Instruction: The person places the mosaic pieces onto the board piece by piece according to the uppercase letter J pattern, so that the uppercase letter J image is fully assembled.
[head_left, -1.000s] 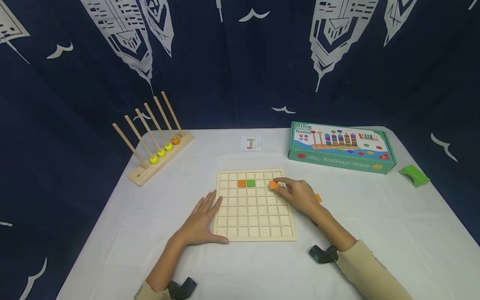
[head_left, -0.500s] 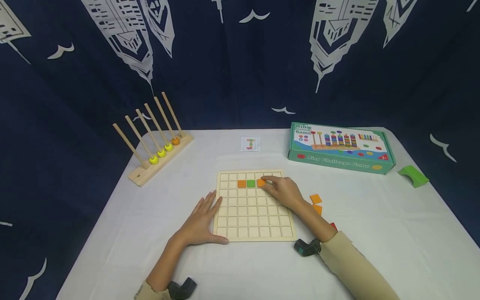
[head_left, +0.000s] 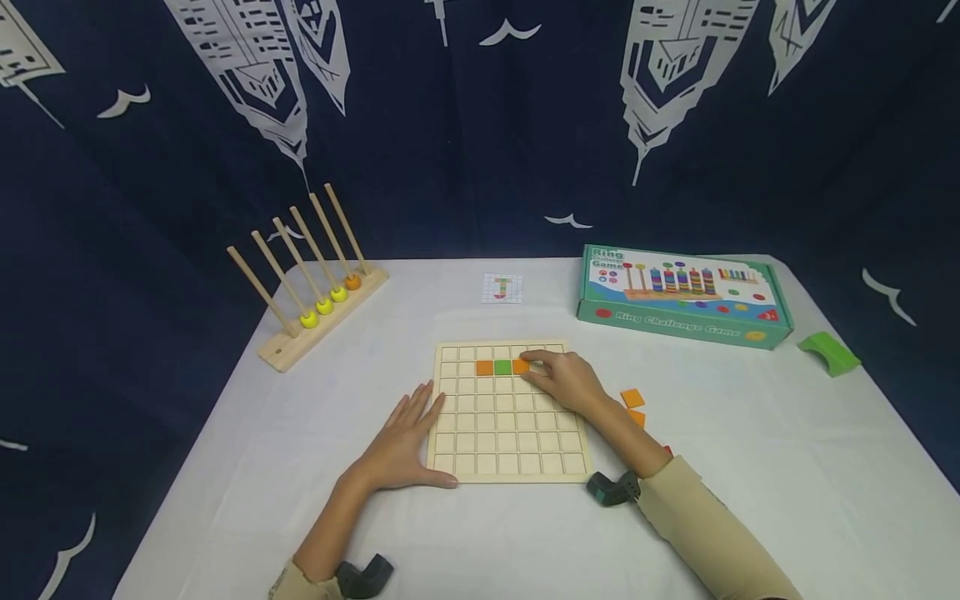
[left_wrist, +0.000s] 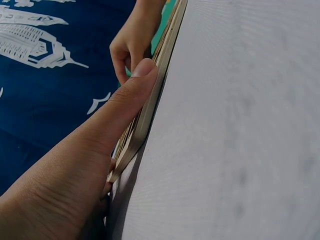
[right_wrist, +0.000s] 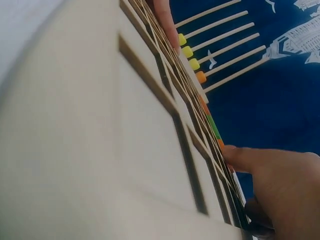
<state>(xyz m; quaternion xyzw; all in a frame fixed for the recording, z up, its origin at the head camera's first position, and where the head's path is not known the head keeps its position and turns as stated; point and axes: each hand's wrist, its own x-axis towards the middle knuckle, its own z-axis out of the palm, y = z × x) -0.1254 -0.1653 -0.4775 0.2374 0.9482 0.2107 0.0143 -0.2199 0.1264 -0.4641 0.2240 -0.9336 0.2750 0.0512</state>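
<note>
A wooden grid board (head_left: 486, 423) lies on the white table. In its second row from the far side, an orange tile (head_left: 485, 368) and a green tile (head_left: 502, 367) sit side by side. Just right of the green one, my right hand (head_left: 566, 379) pinches another orange tile (head_left: 519, 367), partly covered by the fingers, at its cell. In the right wrist view a fingertip touches this tile at the board surface. My left hand (head_left: 402, 442) rests at the board's left side with fingers spread, its thumb along the near edge.
Loose orange tiles (head_left: 633, 397) and a mostly hidden red piece (head_left: 667, 450) lie by the right forearm. Behind the board are a pattern card (head_left: 502, 288), a green game box (head_left: 684, 296) and a peg rack (head_left: 322, 321). A green arch block (head_left: 828, 353) stands far right.
My right hand has carried the orange tile left across the board to the cell beside the green tile, uncovering the loose orange tiles. Over the last half second it barely moves. The left hand stays put.
</note>
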